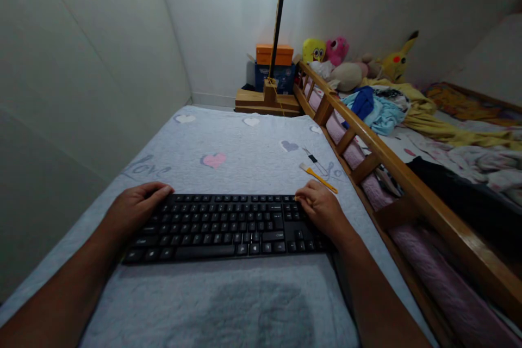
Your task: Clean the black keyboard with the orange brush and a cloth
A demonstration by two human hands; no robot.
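Note:
A black computer keyboard (pixel 220 225) lies on the pale blue bedsheet in front of me, its long side facing me. My left hand (pixel 136 204) grips its left end, thumb along the upper left corner and the other fingers mostly hidden. At the other end, my right hand (pixel 322 209) is closed on the upper right part, fingers curled near the back edge and covering many number-pad keys. Past the right hand lies a small brush (pixel 320 178) with a yellow handle and pale bristles. Beyond that is a thin tool (pixel 312 158) with a black middle; its kind is unclear.
A wooden bed rail (pixel 367 152) runs along the right side, with clothes (pixel 379 111) and plush toys (pixel 345 73) behind it. At the far end, a dark pole (pixel 279 22) rises from a wooden base (pixel 253 100) near an orange box (pixel 274 54). A wall (pixel 81 76) borders the left.

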